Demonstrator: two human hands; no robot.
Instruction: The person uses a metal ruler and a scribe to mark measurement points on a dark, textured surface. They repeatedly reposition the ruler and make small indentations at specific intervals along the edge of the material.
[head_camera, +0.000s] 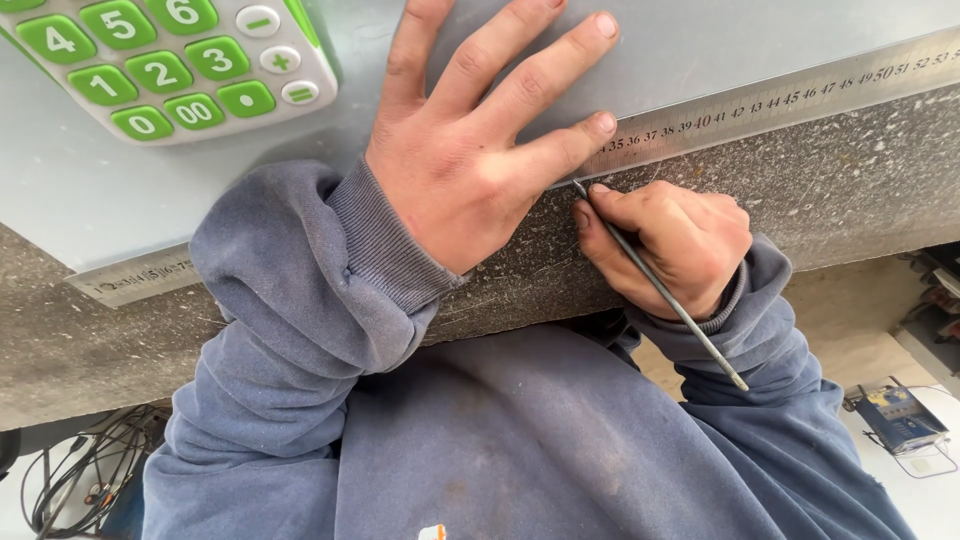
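At the front edge of a speckled grey stone bench (860, 180), left hand (470, 150) spread flat, fingers apart, pressing down on a long steel ruler (760, 105) and the pale grey metal sheet (720, 40) beneath it, little finger lying along the ruler's lower edge. Just beside that finger, right hand (675, 245) closed in a pen grip on a thin metal scribing rod (655, 280), tip touching the stone against the ruler's edge, shank running back across the knuckles and out past the wrist. Likely light and stiff, that rod, smooth and round enough to roll or slip unless pinched low near the point, as held now. Ruler probably thin, springy and slick on the sheet, so best pinned from above close to the marking point rather than gripped at an end. Near the upper left corner, on the sheet, a large white calculator (190, 60) with green keys, well apart from both hands. Bench surface rough, pitted and scratched, with a thick front face. Blue-grey sweatshirt sleeves (290, 290) bunched at both wrists. Below left, a tangle of cables (90, 460) on the floor; below right, a small blue device (900, 415) on a pale floor.
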